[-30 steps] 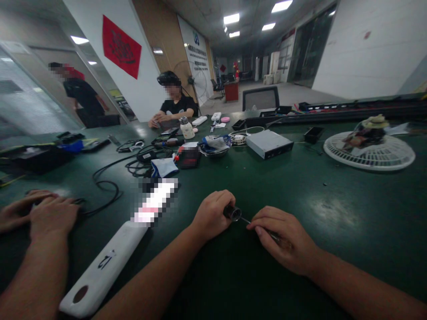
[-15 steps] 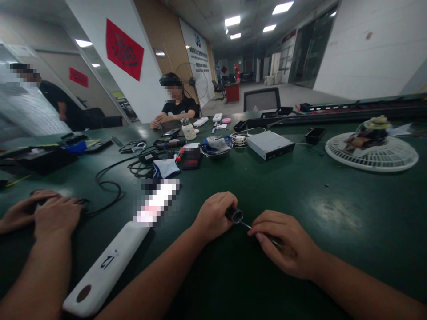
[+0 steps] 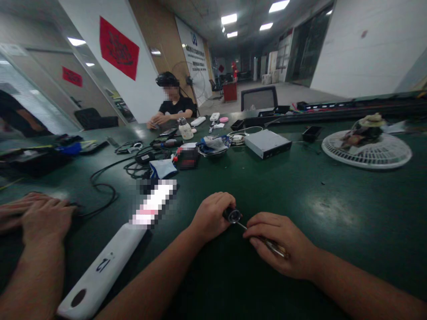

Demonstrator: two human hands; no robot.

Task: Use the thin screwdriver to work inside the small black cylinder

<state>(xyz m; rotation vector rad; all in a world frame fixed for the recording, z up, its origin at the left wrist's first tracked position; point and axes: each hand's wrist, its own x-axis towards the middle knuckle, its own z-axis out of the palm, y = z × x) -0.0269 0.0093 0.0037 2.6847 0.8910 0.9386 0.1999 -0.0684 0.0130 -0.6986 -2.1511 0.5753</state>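
Observation:
My left hand is closed round a short black cylinder, whose round, glassy-looking end faces right and toward me. Between the fingers of my right hand lies a screwdriver with a brownish, see-through handle. Its thin metal shaft points up and left to the rim of the cylinder; whether the tip touches it I cannot tell. Left of my forearm rests a long white handheld device marked 12, its upper part blurred out.
At the left, a co-worker's hands hold something dark with a black cable. Beyond are a cloth, a grey disc drive and a white fan grille. Another person sits across the green table.
The screwdriver's handle shows more between my right fingers, and the hand has turned a little. My view has shifted slightly right. A person at the far left has moved further left.

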